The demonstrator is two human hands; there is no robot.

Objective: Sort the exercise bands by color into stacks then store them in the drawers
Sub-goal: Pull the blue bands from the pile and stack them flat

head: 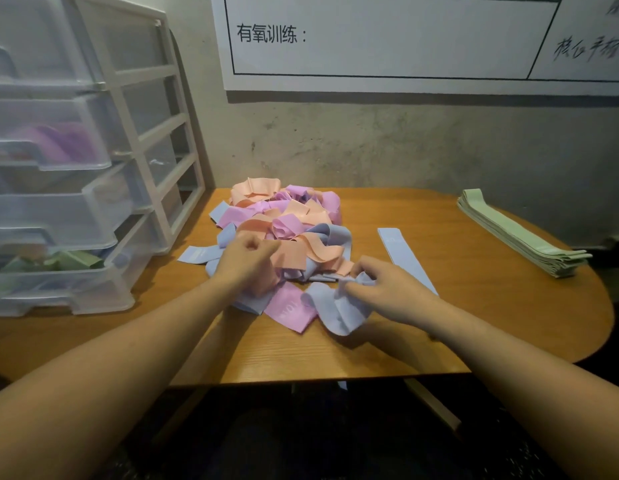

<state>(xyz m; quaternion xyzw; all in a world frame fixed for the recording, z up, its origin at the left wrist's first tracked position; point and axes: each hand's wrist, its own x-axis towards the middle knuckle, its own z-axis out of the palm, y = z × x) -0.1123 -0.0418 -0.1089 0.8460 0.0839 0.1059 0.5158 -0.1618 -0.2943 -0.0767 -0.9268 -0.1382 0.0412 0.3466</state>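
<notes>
The right hand point(387, 289) pinches a crumpled blue band point(339, 311) at the near edge of the mixed pile point(284, 223). The left hand point(247, 263) is curled on peach bands. The flat blue band point(405, 258) lies just right of the right hand, its long side pointing away. Farther right is the green stack point(522, 237).

The heap of bands point(284, 233) lies on the table point(474, 306), near its middle and close to the wall point(405, 147) behind it. Left of the heap, the drawer unit point(93, 188) stands on the table's left end; right of the heap a single flat band point(405, 258) lies just beside it, and farther right a neat stack of bands point(519, 233) sits near the table's right edge. Before the heap, the left hand point(245, 261) rests on its near side and the right hand point(380, 285) holds a band point(335, 306) at its near right edge.
</notes>
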